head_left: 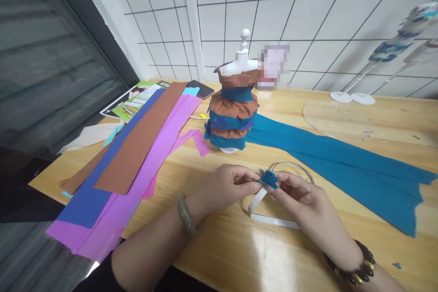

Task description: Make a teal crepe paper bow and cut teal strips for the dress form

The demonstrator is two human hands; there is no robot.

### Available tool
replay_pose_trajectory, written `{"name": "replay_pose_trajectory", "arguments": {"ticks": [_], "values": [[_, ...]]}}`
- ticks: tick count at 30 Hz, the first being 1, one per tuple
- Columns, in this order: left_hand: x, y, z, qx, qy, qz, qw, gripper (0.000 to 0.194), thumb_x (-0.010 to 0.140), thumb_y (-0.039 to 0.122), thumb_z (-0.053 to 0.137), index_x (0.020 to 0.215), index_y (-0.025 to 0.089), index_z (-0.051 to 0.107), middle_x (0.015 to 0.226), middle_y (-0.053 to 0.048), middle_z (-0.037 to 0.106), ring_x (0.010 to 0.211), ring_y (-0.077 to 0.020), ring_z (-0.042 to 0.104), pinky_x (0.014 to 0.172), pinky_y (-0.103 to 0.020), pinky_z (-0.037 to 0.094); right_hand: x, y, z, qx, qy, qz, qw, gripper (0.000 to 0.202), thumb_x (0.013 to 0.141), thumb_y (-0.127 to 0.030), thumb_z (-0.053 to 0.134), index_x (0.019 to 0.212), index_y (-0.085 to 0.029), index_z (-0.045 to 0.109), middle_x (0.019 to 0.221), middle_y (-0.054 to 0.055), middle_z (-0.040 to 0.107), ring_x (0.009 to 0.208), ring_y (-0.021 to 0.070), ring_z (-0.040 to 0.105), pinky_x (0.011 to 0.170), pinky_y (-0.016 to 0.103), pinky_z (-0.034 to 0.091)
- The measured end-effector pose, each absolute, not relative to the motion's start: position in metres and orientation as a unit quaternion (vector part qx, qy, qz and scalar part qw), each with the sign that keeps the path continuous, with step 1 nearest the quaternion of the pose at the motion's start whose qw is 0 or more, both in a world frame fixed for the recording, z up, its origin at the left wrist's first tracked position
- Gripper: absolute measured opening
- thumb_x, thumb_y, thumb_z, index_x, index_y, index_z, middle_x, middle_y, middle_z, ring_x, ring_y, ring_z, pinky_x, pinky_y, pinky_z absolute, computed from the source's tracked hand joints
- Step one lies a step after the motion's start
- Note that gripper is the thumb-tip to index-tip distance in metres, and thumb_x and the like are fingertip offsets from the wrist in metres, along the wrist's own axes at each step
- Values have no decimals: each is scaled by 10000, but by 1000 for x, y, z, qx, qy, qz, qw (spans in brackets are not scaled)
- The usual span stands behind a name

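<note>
A small gathered piece of teal crepe paper [268, 179] is pinched between my two hands above the table. My left hand [236, 185] grips its left edge, thumb against fingers. On the other side, my right hand [297, 194] has thumb and fingers closed on the same piece. A dark pointed tip shows beside the paper, too small to name. Beneath the hands lie a white strip [273, 221] and a clear ring-shaped roll [301, 168]. Behind them stands a small white dress form [242, 61] wrapped in brown and teal crepe paper.
Brown, blue and purple paper strips [137, 146] cover the table's left side, near a phone [201, 90] and printed sheets. A long teal sheet [342, 166] stretches right. Behind it are a clear disc [335, 121] and two white stands [342, 96] by the tiled wall.
</note>
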State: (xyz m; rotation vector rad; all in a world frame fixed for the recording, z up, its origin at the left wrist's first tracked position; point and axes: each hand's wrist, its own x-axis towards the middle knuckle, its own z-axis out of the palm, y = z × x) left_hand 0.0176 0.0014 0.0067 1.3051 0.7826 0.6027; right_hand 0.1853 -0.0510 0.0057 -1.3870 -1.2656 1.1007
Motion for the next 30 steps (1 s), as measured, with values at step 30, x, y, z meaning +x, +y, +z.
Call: {"name": "replay_pose_trajectory", "arguments": {"ticks": [30], "values": [[16, 2, 6, 586, 360, 276, 671, 197, 715, 269, 636, 836, 114, 624, 848, -67, 660, 785, -141, 612, 723, -254, 472, 189, -51, 0, -557, -575, 423, 425, 188, 760, -396, 604, 821, -228, 664, 885, 55, 665, 836, 208, 601, 763, 326, 493]]}}
